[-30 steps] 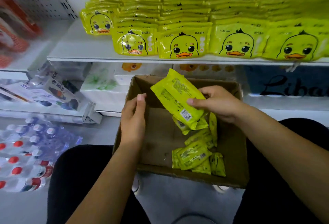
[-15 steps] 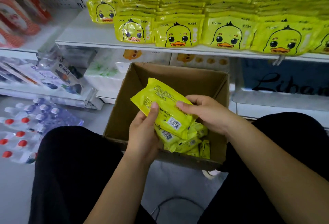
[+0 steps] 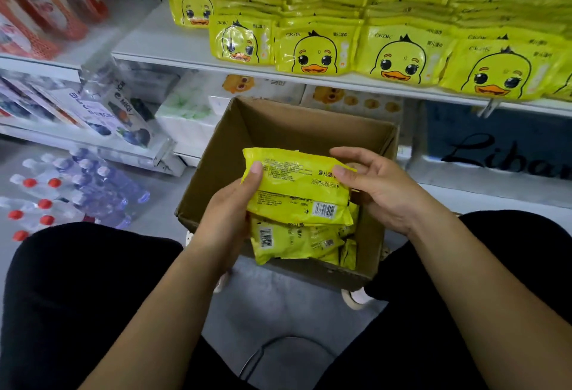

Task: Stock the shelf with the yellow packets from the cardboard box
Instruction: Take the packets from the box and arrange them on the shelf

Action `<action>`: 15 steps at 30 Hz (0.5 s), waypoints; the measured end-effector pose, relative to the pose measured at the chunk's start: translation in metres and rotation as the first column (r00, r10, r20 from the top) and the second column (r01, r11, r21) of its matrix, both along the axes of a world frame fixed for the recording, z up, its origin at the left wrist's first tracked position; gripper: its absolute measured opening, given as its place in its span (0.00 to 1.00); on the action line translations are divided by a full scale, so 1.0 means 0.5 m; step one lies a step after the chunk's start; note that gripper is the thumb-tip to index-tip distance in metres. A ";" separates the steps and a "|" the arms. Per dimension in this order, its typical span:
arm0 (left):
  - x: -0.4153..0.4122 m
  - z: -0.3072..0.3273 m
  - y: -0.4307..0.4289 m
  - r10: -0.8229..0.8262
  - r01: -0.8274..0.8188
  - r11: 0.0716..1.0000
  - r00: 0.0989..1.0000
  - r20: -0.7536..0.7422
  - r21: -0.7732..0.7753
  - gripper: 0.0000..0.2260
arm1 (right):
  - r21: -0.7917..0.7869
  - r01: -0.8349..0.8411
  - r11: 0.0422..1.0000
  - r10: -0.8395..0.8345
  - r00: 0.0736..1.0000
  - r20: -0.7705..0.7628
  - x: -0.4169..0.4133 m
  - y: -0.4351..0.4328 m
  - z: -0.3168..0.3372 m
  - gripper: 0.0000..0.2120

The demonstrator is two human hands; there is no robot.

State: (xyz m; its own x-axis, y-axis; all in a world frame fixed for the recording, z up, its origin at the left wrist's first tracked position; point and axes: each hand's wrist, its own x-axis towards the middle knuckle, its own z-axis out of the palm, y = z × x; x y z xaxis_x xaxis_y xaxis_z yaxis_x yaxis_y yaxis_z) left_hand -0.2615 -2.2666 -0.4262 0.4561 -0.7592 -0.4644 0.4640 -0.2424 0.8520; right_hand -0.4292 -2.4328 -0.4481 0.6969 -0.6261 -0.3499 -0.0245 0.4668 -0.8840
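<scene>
Head view: the left grip pinches the yellow packet at its left end, thumb on the printed back and fingers beneath, probably to lift it flat out of the cardboard box. The right grip steadies the other end with loosely curled fingers, one fingertip on it; whether it truly clamps I cannot tell. The packet spans both grips, with spare packets just below them and the shelf beyond and above
</scene>
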 end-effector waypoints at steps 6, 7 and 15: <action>-0.004 0.016 -0.001 -0.030 0.015 0.998 0.970 0.242 0.066 0.14 | 0.215 0.161 0.963 -0.178 0.982 0.062 0.012 -0.001 0.005 0.18; -0.005 0.016 -0.003 -0.030 0.012 0.998 0.963 0.268 0.069 0.13 | 0.260 0.188 0.947 -0.212 0.975 0.065 0.013 -0.002 0.005 0.18; 0.001 0.016 -0.037 0.121 -0.127 0.991 0.986 0.111 0.041 0.17 | 0.274 0.219 0.936 -0.246 0.967 0.067 0.015 -0.003 0.009 0.10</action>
